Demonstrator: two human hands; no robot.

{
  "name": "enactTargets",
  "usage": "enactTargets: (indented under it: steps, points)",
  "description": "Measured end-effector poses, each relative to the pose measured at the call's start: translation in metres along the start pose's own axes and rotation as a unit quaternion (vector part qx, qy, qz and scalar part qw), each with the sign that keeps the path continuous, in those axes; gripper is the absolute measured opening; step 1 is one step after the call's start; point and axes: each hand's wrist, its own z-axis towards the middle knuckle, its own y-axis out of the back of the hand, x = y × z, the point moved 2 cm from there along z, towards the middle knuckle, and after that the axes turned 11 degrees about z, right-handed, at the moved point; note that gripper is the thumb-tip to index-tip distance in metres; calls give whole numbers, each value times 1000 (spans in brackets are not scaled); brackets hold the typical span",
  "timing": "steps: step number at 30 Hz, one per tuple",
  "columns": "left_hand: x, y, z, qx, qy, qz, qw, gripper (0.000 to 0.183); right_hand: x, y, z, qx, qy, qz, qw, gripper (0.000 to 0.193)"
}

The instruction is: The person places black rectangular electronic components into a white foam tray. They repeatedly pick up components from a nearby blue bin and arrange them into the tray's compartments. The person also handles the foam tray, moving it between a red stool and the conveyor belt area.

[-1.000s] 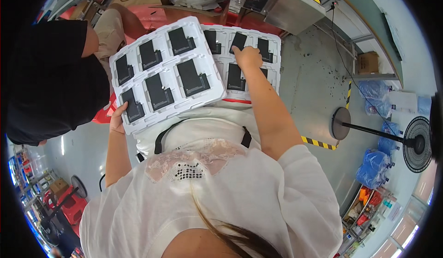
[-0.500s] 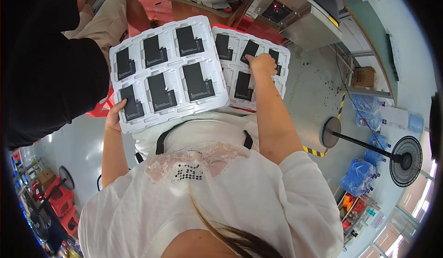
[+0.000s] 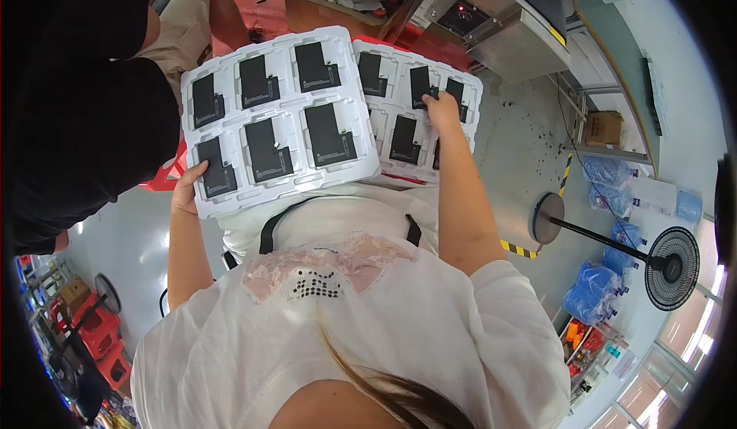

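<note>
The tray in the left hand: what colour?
White tray, seen in the head view.

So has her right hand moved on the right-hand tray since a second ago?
Barely: the right hand stays on the right tray, among its upper black cells.

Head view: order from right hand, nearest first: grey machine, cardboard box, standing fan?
From the right hand:
1. Grey machine, just beyond it, up and to the right.
2. Cardboard box, on the floor, further right.
3. Standing fan, far lower right.
</note>
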Motion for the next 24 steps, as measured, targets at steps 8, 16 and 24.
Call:
enactTargets:
  steps: [8,16,24]
  points:
    - [-2,1,0,-16,-11,-1,1000,39,41,8,-34,-62,10,-114,991,40]
    - [-2,10,4,-12,-10,15,1000,40,38,-9,-57,-185,78,-233,952,31]
    - [0,14,7,-21,-51,37,998,39,39,-17,-65,-2,199,-222,955,20]
